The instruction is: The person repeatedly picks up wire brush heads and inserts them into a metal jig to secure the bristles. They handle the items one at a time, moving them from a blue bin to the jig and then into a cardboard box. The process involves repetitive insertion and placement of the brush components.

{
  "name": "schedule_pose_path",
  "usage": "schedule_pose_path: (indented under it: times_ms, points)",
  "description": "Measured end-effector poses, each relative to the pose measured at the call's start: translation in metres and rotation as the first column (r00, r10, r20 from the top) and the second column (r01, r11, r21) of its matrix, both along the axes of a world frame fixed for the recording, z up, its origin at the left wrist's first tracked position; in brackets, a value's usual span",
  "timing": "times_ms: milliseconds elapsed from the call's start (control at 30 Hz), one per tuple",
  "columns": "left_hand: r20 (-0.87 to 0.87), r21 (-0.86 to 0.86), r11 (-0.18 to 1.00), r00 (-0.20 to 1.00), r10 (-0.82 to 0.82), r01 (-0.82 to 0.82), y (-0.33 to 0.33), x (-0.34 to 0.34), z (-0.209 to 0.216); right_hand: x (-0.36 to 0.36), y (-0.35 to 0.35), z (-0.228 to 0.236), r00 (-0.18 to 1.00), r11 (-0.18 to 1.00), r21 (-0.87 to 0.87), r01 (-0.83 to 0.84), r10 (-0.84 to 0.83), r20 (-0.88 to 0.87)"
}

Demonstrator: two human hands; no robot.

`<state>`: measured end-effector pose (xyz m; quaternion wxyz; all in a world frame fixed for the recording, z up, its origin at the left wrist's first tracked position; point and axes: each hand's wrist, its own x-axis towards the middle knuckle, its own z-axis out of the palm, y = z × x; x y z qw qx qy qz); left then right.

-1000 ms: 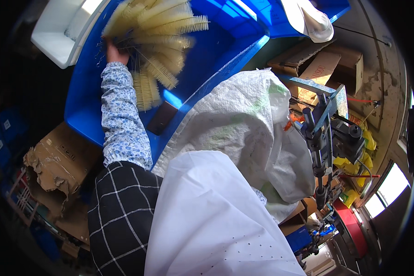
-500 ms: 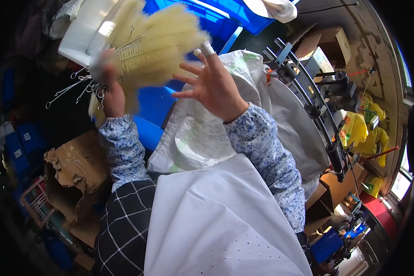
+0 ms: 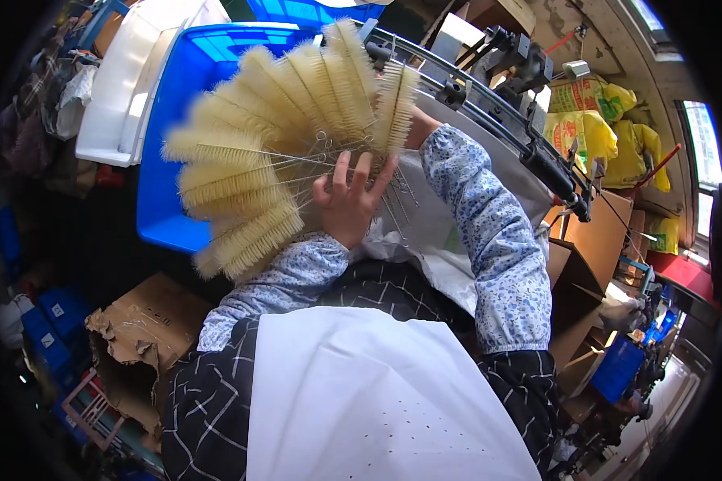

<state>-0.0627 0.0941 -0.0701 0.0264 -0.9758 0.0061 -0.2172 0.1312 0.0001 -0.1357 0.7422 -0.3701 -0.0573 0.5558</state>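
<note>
A wide fan of cream bottle brushes (image 3: 257, 128) with twisted wire handles spreads above a blue tub (image 3: 159, 212). My left hand (image 3: 351, 208) grips the bunch at the wire handles, its fingers lying across them and looped wire ends poking out around it. Behind the rightmost upright brush is my right hand (image 3: 419, 128), at the right side of the bunch; its fingers are hidden by the bristles. Patterned blue and white sleeve covers are on both forearms. A white apron (image 3: 377, 393) lies over my lap.
A white plastic bin (image 3: 108, 120) stands left of the blue tub. Black metal rails of a machine (image 3: 549, 167) run along the right, over a pale woven sack (image 3: 489, 152). A torn cardboard box (image 3: 152, 321) sits lower left, yellow bags (image 3: 582, 136) at the right wall.
The brushes have moved right and are fanned out wider. My left hand has come toward the middle, and my right hand, open and apart before, is now behind the brushes.
</note>
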Motion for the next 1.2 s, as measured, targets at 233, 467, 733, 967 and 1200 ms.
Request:
schedule_pose_path:
  times_ms: [233,467,733,967,1200]
  points:
    - [-0.309,-0.129,0.990,0.946,-0.099,0.061,-0.014,-0.006,-0.001,-0.048,-0.014,0.044,0.904,0.875,-0.264,0.407,-0.343,0.257]
    - [-0.313,-0.699,0.713,0.923,-0.224,-0.064,-0.018,-0.032,0.006,-0.154,-0.060,0.060,0.176,0.724,-0.146,0.674,0.035,0.984]
    - [-0.449,-0.789,0.601,0.787,-0.424,-0.126,-0.018,-0.038,0.023,-0.181,-0.076,0.037,0.254,0.622,-0.168,0.764,-0.051,0.966]
    - [-0.183,-0.983,0.134,0.752,-0.633,-0.126,0.001,-0.055,0.125,-0.110,-0.034,0.027,0.428,0.563,-0.322,0.761,-0.063,0.902]
    - [-0.047,-0.994,-0.108,0.885,0.463,0.004,0.223,-0.033,0.086,-0.121,-0.012,0.013,0.224,0.604,-0.172,0.779,-0.012,0.975]
